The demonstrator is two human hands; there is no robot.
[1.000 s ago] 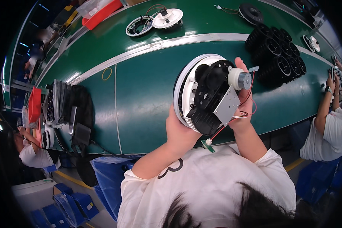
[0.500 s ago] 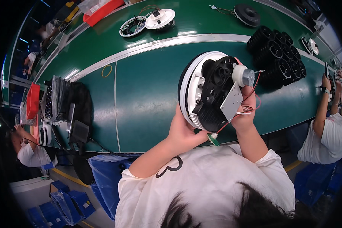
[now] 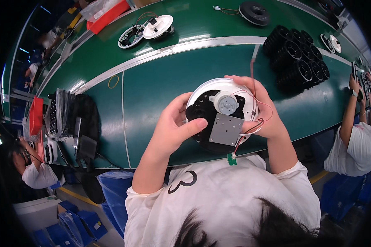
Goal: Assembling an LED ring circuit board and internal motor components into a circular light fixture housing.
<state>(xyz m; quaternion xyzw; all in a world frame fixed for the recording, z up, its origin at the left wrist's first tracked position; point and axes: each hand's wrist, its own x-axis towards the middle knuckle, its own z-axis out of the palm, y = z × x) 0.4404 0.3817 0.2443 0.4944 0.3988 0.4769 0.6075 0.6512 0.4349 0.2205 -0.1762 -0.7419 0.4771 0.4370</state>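
White housing [image 3: 210,88], green table [image 3: 152,86]

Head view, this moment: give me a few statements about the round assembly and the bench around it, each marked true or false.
1. Both hands hold the round white-rimmed assembly above the green bench. True: the left hand grips its left side, the right hand its right.
2. The small round motor faces away from the camera. False: it faces the camera, above a grey metal plate.
3. A small green circuit board dangles on wires below the assembly. True.
4. The black ring-shaped parts are piled at the left end of the bench. False: they lie at the upper right.
5. The red tray lies beside the right hand. False: it lies at the far upper left.
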